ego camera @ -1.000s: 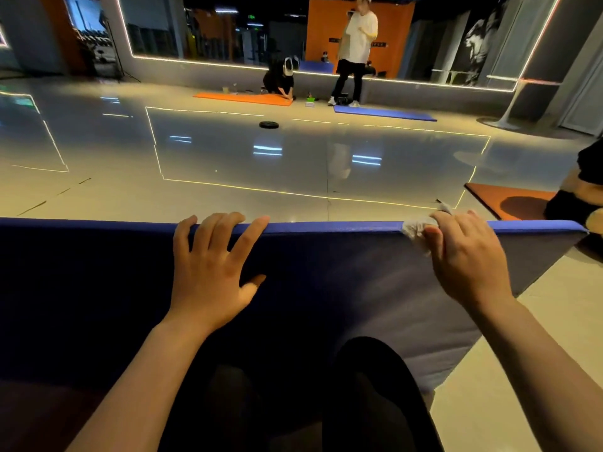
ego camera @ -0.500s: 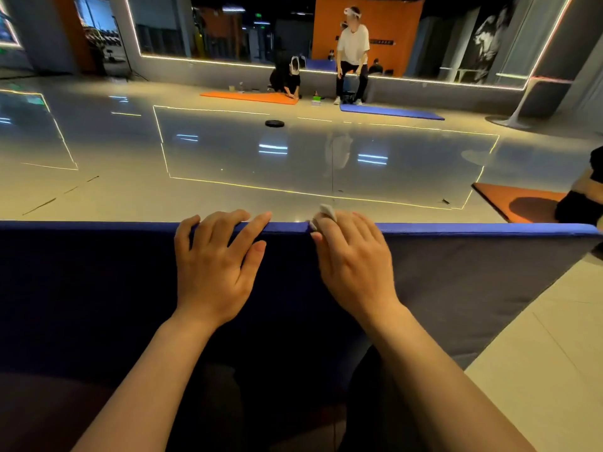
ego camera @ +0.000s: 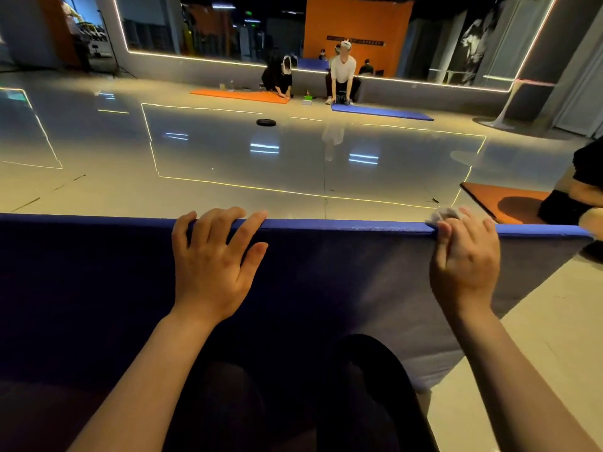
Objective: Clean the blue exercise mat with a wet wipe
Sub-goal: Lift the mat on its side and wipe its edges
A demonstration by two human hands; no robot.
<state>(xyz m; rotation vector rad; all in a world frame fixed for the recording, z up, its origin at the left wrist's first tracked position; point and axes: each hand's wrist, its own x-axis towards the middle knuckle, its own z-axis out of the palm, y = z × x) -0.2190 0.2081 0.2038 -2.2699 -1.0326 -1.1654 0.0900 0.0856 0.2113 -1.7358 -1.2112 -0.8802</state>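
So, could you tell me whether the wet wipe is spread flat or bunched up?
Bunched up: the wet wipe shows as a crumpled wad above the right hand, pressed on the blue mat top edge.

Mat (ego camera: 342, 288): matt foam-like blue surface, finely textured along its top edge. Wipe (ego camera: 441, 215): crumpled white cloth (fibrous-looking). Floor (ego camera: 293, 158): glossy, mirror-reflective.

Gym studio: glossy floor (ego camera: 228, 151), wall mirror (ego camera: 208, 34), orange mat (ego camera: 241, 95) (people (ego camera: 342, 73) kneeling nearby).
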